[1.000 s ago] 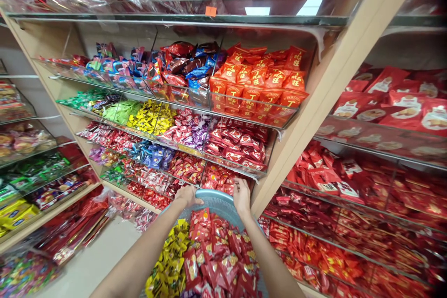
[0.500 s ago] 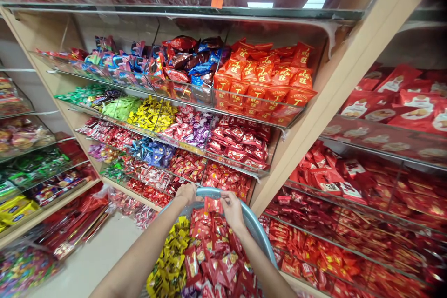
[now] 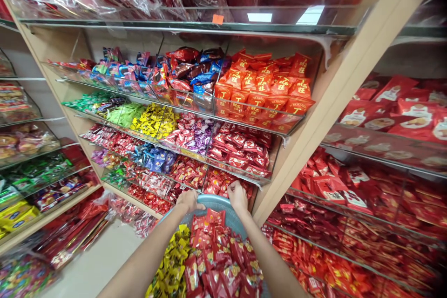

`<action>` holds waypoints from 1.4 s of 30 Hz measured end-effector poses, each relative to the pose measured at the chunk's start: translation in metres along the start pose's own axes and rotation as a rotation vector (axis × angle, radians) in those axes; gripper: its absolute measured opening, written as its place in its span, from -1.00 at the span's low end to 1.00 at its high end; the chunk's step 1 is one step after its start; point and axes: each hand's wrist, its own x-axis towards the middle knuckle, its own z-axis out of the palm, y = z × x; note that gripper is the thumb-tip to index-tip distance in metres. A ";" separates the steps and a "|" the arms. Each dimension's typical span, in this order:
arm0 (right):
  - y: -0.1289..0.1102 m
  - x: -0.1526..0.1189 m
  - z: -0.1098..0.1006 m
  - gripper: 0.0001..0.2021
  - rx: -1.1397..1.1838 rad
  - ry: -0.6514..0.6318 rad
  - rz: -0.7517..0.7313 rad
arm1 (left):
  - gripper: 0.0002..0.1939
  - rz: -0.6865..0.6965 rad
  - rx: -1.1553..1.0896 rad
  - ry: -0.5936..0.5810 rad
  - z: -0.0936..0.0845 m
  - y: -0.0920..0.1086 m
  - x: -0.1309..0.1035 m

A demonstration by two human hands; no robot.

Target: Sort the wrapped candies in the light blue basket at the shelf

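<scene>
My left hand (image 3: pixel 188 201) grips the far rim of a blue-green plastic basket (image 3: pixel 223 202), its thumb toward the inside. Inside the basket, yellow-wrapped candies (image 3: pixel 174 256) lie on the left, with a heap of red candy packets (image 3: pixel 220 256) in the middle and right. My right hand (image 3: pixel 238 195) is beyond the rim, at the lower shelf bin of red packets (image 3: pixel 217 181). Its fingers are curled in against those packets; whatever is between them is hidden.
Glass-fronted shelves rise ahead, with orange-red packets (image 3: pixel 261 95), yellow candies (image 3: pixel 153 120) and blue packets (image 3: pixel 153 158) in bins. A slanting wooden upright (image 3: pixel 307 116) stands right of the bins. Another rack of red packets (image 3: pixel 349 242) is farther right. Pale floor (image 3: pixel 104 256) shows lower left.
My right hand has moved from above the basket's far edge up and right to the shelf bin. A red packet formerly by its fingers lies on the heap. My left hand stays on the rim.
</scene>
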 end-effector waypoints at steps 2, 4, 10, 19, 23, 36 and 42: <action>0.003 0.009 0.011 -0.90 -0.009 0.000 0.058 | -0.45 0.002 0.002 0.001 -0.001 0.000 -0.001; 0.004 0.014 0.020 -0.89 -0.011 0.004 0.109 | -0.45 -0.002 0.007 0.000 -0.002 0.001 -0.001; 0.006 0.024 0.035 -0.83 0.000 0.013 0.195 | -0.44 -0.013 -0.006 0.000 0.001 -0.001 0.002; 0.002 0.020 0.034 -0.84 -0.010 0.031 0.206 | -0.48 -0.025 -0.014 -0.021 -0.012 0.006 -0.009; 0.001 0.020 0.034 -0.84 0.011 0.041 0.207 | -0.47 -0.016 0.001 -0.016 -0.008 0.004 -0.005; 0.004 0.025 0.036 -0.93 0.180 0.119 0.177 | -0.46 -0.023 0.002 -0.025 -0.005 0.001 -0.002; 0.010 0.012 0.007 -0.90 0.311 0.139 0.111 | -0.48 0.000 -0.025 -0.017 -0.002 -0.001 0.001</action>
